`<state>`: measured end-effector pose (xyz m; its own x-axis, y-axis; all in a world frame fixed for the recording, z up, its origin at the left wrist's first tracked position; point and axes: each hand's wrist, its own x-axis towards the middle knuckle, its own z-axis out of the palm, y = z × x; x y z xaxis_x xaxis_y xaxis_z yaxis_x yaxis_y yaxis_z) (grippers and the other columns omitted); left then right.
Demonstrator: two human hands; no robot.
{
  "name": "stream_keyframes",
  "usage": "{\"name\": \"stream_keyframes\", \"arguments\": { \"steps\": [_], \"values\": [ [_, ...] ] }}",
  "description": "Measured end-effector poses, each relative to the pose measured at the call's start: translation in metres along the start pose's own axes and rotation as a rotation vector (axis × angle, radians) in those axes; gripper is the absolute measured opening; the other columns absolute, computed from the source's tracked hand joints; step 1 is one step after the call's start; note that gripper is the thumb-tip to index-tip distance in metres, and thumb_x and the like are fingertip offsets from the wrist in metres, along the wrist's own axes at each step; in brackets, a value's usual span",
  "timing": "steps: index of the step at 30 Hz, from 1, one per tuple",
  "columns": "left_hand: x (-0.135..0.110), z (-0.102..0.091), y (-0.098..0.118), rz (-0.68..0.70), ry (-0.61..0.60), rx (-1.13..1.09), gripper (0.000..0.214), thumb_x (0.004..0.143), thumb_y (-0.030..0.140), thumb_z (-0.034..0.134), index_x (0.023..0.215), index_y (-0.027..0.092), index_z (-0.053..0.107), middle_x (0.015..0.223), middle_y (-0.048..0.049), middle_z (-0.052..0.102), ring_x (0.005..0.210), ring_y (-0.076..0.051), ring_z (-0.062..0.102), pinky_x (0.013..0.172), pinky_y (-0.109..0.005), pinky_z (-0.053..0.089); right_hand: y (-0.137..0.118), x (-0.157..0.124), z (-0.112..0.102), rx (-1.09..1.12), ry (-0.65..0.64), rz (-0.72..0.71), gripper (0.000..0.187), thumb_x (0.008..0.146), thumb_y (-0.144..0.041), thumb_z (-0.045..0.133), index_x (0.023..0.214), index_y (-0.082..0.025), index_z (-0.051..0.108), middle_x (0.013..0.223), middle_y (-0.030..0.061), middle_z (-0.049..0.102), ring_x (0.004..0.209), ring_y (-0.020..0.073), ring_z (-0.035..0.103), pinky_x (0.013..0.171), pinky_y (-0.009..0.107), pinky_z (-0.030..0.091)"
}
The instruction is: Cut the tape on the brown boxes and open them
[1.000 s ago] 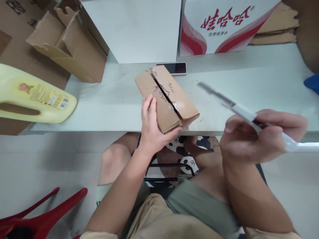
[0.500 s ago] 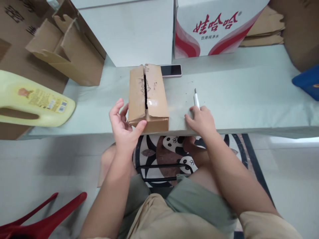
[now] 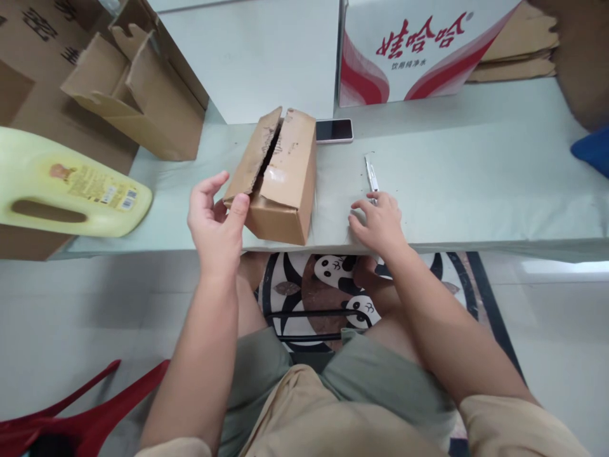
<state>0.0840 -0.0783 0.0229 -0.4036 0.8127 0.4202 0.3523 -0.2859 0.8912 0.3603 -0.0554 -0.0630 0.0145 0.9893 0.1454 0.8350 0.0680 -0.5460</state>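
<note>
A small brown cardboard box sits near the front edge of the table, tilted, its top flaps parted by a dark gap. My left hand grips its near left corner, the thumb on the flap edge and the fingers round the left side. What lies inside the box is hidden. To the right, a utility knife lies on the cloth with its blade end pointing away from me. My right hand rests over the knife's near end, fingertips touching it, thumb and fingers apart.
Behind the box are a phone, a large white box and a white-and-red carton. On the left stand a yellow jug and an open cardboard box. Something blue is at the right edge. A red stool is lower left.
The cardboard box has turned and tipped up on its left side, its flap gap now slanted. The knife has rolled and shifted slightly left under my right hand's fingertips.
</note>
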Motion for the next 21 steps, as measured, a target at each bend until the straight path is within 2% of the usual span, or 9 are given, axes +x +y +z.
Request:
{"name": "stream_keyframes", "arguments": {
  "steps": [2,4,6,9,12,14,18,21],
  "values": [
    [0.002,-0.002,0.002,0.012,0.036,0.032,0.048,0.083,0.061,0.081,0.102,0.019,0.067,0.104,-0.005,0.076,0.1,-0.017,0.071,0.083,-0.029,0.061,0.001,0.001,0.001,0.016,0.018,-0.013,0.026,0.088,-0.034,0.061,0.104,-0.023,0.077,0.134,0.0201,0.06,0.132,0.0424,0.051,0.105,0.067,0.045],
    [0.005,-0.003,0.001,-0.008,0.076,0.081,0.037,0.091,0.053,0.076,0.088,0.017,0.067,0.074,0.0029,0.068,0.069,-0.01,0.063,0.064,-0.024,0.055,0.002,0.002,0.002,0.027,0.031,-0.029,0.025,0.088,-0.034,0.06,0.103,-0.023,0.077,0.132,0.0197,0.061,0.131,0.0414,0.053,0.105,0.066,0.045],
    [0.008,-0.002,-0.002,-0.094,0.098,0.094,0.026,0.094,0.037,0.075,0.083,0.016,0.066,0.065,0.0063,0.062,0.057,-0.007,0.054,0.054,-0.022,0.05,0.002,0.003,0.001,0.041,0.035,-0.055,0.026,0.089,-0.032,0.058,0.103,-0.022,0.078,0.13,0.0195,0.062,0.13,0.0406,0.054,0.106,0.064,0.046],
    [0.012,0.001,-0.009,-0.302,0.122,-0.046,0.012,0.094,0.025,0.071,0.087,0.016,0.067,0.068,0.0058,0.067,0.06,-0.008,0.059,0.055,-0.022,0.053,0.001,0.004,-0.001,0.067,0.007,-0.105,0.028,0.09,-0.03,0.056,0.099,-0.021,0.08,0.126,0.0188,0.065,0.126,0.0387,0.058,0.108,0.062,0.047],
    [0.013,0.0,-0.021,-0.542,0.195,-0.281,0.012,0.094,0.03,0.067,0.091,0.021,0.06,0.067,0.0066,0.066,0.062,-0.009,0.062,0.059,-0.023,0.055,0.0,0.006,-0.005,0.113,-0.096,-0.169,0.028,0.089,-0.03,0.055,0.09,-0.02,0.082,0.12,0.0175,0.07,0.121,0.0364,0.063,0.112,0.06,0.046],
    [0.01,-0.004,-0.03,-0.655,0.224,-0.353,0.017,0.091,0.034,0.07,0.09,0.023,0.056,0.065,0.0073,0.063,0.061,-0.009,0.063,0.061,-0.023,0.055,-0.002,0.006,-0.009,0.185,-0.185,-0.219,0.028,0.088,-0.032,0.057,0.093,-0.02,0.082,0.118,0.0158,0.072,0.12,0.0352,0.065,0.114,0.06,0.045],
    [-0.006,-0.012,-0.048,-0.725,0.152,-0.314,0.027,0.077,0.039,0.079,0.083,0.023,0.058,0.061,0.0052,0.056,0.057,-0.01,0.06,0.055,-0.023,0.052,-0.005,0.005,-0.016,0.385,-0.262,-0.303,0.048,0.089,-0.044,0.058,0.13,-0.024,0.073,0.134,0.0128,0.071,0.128,0.0342,0.063,0.115,0.06,0.046],
    [-0.018,-0.015,-0.059,-0.645,0.134,-0.163,0.031,0.071,0.035,0.081,0.09,0.021,0.061,0.078,-0.0001,0.066,0.066,-0.012,0.065,0.057,-0.023,0.053,-0.006,0.004,-0.019,0.478,-0.221,-0.327,0.062,0.092,-0.055,0.059,0.146,-0.025,0.062,0.149,0.0139,0.062,0.14,0.0339,0.056,0.121,0.06,0.042]
  ]
}}
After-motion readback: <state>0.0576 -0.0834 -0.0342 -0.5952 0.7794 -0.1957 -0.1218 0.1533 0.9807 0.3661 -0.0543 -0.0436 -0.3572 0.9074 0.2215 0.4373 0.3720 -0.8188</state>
